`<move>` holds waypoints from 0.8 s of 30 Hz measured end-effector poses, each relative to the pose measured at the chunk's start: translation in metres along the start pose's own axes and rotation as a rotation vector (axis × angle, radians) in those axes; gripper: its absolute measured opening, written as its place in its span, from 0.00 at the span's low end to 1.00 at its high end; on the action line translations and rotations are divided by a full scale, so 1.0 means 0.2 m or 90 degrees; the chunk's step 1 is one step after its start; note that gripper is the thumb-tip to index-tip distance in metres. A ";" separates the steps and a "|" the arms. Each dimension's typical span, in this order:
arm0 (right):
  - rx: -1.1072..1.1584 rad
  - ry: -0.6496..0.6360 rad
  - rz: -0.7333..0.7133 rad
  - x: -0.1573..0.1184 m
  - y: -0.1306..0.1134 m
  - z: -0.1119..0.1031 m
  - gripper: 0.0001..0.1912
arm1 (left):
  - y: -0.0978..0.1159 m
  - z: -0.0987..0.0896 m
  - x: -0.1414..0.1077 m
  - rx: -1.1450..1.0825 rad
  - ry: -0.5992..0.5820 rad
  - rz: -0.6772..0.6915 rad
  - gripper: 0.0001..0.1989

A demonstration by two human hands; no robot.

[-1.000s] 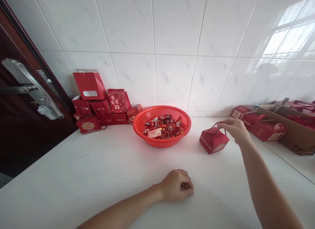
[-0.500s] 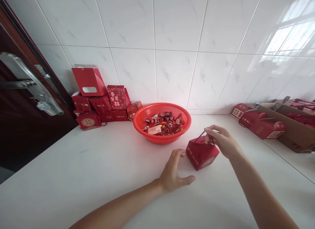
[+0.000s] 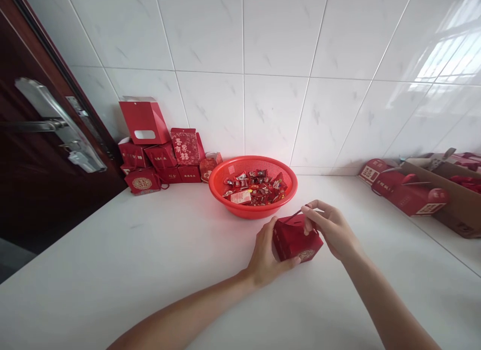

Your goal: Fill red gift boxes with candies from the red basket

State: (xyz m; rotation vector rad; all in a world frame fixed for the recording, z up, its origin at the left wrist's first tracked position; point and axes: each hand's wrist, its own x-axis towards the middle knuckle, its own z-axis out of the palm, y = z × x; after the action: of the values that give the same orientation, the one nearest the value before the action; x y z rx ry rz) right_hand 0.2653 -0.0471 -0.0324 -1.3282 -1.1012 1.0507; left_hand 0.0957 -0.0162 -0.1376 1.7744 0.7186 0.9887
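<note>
A small red gift box (image 3: pixel 295 239) with gold print and a dark cord handle (image 3: pixel 295 217) sits on the white tabletop. My left hand (image 3: pixel 265 257) grips its left side, thumb along the lower front edge and fingers at the back corner. Pinched in the fingers of my right hand (image 3: pixel 326 227) is the cord, held just above the box's top. Behind the box stands a red plastic basket (image 3: pixel 252 213) with many wrapped candies (image 3: pixel 259 187) inside.
Several red boxes (image 3: pixel 161 157) are stacked against the tiled wall at the left, near a dark door with a metal handle (image 3: pixel 56 119). More red boxes (image 3: pixel 408 192) and an open brown carton (image 3: pixel 456 204) stand on the right.
My left hand, open beside the box before, has closed on its side. The box and my right hand with the cord have shifted slightly left. The view has turned a little left.
</note>
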 end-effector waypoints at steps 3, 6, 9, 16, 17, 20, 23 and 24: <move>-0.032 -0.001 -0.001 -0.01 0.00 -0.01 0.26 | 0.00 -0.01 0.01 0.006 0.030 0.031 0.44; -0.069 -0.049 0.020 -0.03 0.00 -0.01 0.24 | -0.01 -0.01 0.01 0.009 0.047 0.025 0.47; -0.159 -0.090 -0.013 -0.06 -0.01 -0.02 0.16 | -0.01 -0.01 0.01 0.020 0.061 0.021 0.48; -0.591 0.173 -0.109 -0.04 -0.04 -0.05 0.06 | -0.03 -0.01 0.01 0.026 0.038 0.048 0.49; -0.621 0.181 -0.103 -0.04 -0.06 -0.06 0.07 | -0.05 -0.01 0.00 0.042 0.039 0.047 0.50; -0.660 0.188 -0.092 -0.02 -0.12 -0.12 0.08 | -0.10 -0.01 -0.01 0.068 0.031 0.041 0.52; -0.663 0.197 -0.096 -0.02 -0.21 -0.23 0.07 | -0.13 -0.02 -0.01 0.066 0.005 0.046 0.46; -0.664 0.207 -0.094 -0.02 -0.25 -0.28 0.07 | -0.14 -0.02 -0.01 0.065 -0.003 0.050 0.42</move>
State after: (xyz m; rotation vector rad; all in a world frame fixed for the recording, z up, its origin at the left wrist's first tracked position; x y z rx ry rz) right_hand 0.3172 -0.0605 0.0194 -2.0745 -1.5246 0.0636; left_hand 0.0899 -0.0056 -0.1624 1.9050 0.7132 1.0156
